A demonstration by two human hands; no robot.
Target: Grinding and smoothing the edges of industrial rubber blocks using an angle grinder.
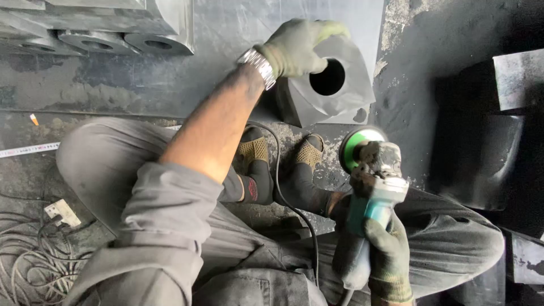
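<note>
My left hand [297, 46], in a greenish work glove with a metal watch at the wrist, grips the top corner of a dark grey block [345, 93] that has a round hole through it and stands tilted on the floor. My right hand [385, 246], also gloved, holds an angle grinder [371, 170] with a teal body and a green disc. The disc is level with my feet, just below the block and apart from it. I am squatting, with both sandalled feet [283, 156] in front of the block.
Several similar grey blocks with holes [130, 25] are stacked at the top left. The grinder's black cord [294, 209] runs between my legs. A coil of wire [28, 255] and a white plug lie at the left. Dark slabs [498, 141] stand at the right.
</note>
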